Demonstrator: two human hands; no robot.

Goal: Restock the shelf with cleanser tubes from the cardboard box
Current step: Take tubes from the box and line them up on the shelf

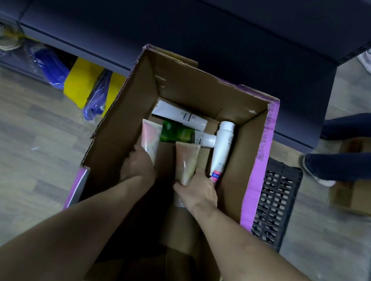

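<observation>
Reaching into the brown corrugated box (122, 120) at frame centre, the left hand (137, 167) grips a glossy pink tube (150, 137), and the right hand (199, 193) wraps its fingers (200, 172) round a peach tube (185, 163). White tubes (221, 147) and a green one (177, 132) lie flat on the box bottom. A black slotted crate (275, 202) stands just right.

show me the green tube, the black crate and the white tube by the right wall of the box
green tube (176, 132), head view, middle of its green body
black crate (274, 202), head view, centre of its grid
white tube (222, 147), head view, mid body

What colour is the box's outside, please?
Purple, on the box edge in the head view.
</observation>
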